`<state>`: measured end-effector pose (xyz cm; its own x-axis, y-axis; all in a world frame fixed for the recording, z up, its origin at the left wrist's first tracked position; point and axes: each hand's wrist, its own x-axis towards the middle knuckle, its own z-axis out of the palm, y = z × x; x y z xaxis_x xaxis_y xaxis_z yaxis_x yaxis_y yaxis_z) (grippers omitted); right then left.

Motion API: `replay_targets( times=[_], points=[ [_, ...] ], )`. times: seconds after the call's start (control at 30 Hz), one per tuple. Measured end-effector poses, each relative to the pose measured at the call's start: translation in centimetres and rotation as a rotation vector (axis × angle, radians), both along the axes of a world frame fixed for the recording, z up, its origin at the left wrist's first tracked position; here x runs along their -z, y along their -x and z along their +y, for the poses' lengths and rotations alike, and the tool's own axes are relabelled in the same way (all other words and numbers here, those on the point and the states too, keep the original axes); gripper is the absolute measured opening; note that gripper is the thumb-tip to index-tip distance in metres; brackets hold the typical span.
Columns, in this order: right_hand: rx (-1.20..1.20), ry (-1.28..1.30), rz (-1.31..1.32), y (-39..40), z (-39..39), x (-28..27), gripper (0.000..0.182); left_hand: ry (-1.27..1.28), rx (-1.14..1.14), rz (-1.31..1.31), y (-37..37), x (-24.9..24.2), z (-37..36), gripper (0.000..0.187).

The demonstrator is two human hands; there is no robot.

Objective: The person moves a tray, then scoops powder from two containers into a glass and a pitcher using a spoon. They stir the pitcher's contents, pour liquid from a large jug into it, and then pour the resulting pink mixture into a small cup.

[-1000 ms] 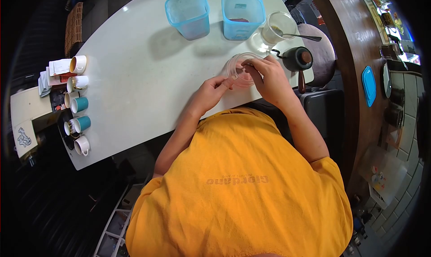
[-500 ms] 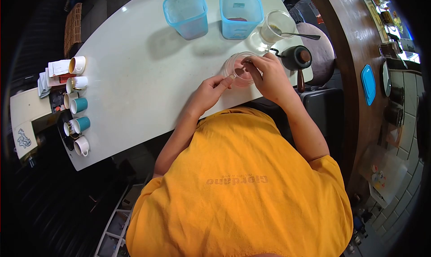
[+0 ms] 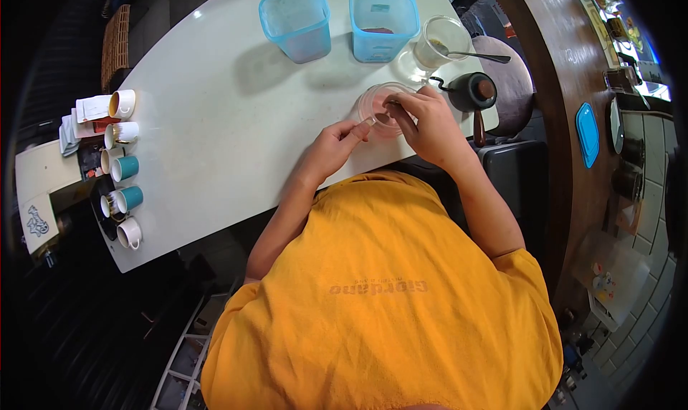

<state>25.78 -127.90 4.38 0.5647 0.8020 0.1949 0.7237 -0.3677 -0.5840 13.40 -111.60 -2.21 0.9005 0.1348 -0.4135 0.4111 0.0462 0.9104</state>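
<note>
Clear cup [image 3: 375, 99] on the table [image 3: 201, 138], near edge: probably light, slick, slightly flexible, so steady the rim. Your left hand [image 3: 335, 146] pinches its near-left rim; your right hand [image 3: 437, 127], wrist arched over it, seems pinched on a small spoon [image 3: 383, 117] (fingers hide most). Beyond: dark kettle [image 3: 469, 92], then blue tub [image 3: 383, 48].

One head-worn camera looks steeply down and forward in a wide, round-edged view, the orange shirt [image 3: 387, 338] close at six o'clock, the surface [image 3: 215, 123] farther toward eleven.
</note>
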Motion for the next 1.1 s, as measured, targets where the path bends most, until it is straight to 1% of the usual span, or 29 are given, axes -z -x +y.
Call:
replay_targets(
  times=[0.13,0.2,0.23,0.3,0.43,0.5,0.63,0.7,0.73,0.8,0.83,0.9,0.93,1.0,1.03,1.1],
  points=[
    [0.058,-0.087,-0.01,0.1,0.4,0.4,0.013,0.003,-0.011,-0.008,0.0,-0.3,-0.1,0.034],
    [0.095,-0.036,-0.177,0.1,0.4,0.2,0.013,0.004,-0.014,-0.001,0.0,-0.2,-0.1,0.034],
    [0.095,-0.036,-0.176,0.1,0.2,0.1,0.013,0.005,-0.015,0.006,0.0,-0.2,-0.1,0.034],
    [0.099,0.025,-0.272,0.1,0.0,-0.3,0.013,-0.002,-0.005,0.015,0.0,-0.2,0.0,0.034],
    [0.062,0.102,-0.239,0.1,-0.2,-0.8,0.012,-0.013,0.005,0.028,-0.1,-0.3,0.0,0.035],
    [0.021,-0.047,-0.016,-0.2,-0.1,0.2,0.012,-0.01,0.0,0.018,-0.1,-0.4,-0.1,0.035],
    [0.056,-0.119,0.009,-0.1,0.3,0.4,0.011,-0.001,0.001,0.005,0.0,0.0,0.0,0.035],
    [0.119,-0.084,-0.124,-0.1,0.2,0.4,0.011,-0.008,0.004,0.017,0.0,0.0,0.1,0.034],
    [0.118,-0.084,-0.124,-0.1,0.2,0.3,0.011,-0.014,0.008,0.029,-0.1,0.0,0.1,0.034],
    [0.119,-0.025,-0.289,0.0,0.1,0.0,0.011,-0.014,0.007,0.029,0.0,0.0,0.1,0.034],
    [0.119,-0.025,-0.289,0.1,0.0,-0.3,0.011,-0.014,0.008,0.029,0.0,-0.1,0.1,0.034],
    [0.064,0.091,-0.278,0.3,-0.1,-0.7,0.013,-0.011,0.006,0.023,0.0,-0.2,0.0,0.034],
    [0.065,0.091,-0.278,0.2,-0.1,-0.7,0.013,-0.009,0.005,0.016,-0.1,-0.3,0.0,0.033],
    [0.019,0.066,-0.126,0.1,0.1,-0.3,0.012,-0.004,0.004,0.014,-0.1,-0.2,0.0,0.033],
    [0.02,0.065,-0.127,0.1,0.2,0.0,0.012,0.001,0.003,0.011,-0.1,-0.1,0.0,0.034],
    [0.072,-0.084,-0.073,0.1,0.3,0.6,0.01,-0.001,0.002,0.01,-0.1,-0.2,0.0,0.034]
  ],
)
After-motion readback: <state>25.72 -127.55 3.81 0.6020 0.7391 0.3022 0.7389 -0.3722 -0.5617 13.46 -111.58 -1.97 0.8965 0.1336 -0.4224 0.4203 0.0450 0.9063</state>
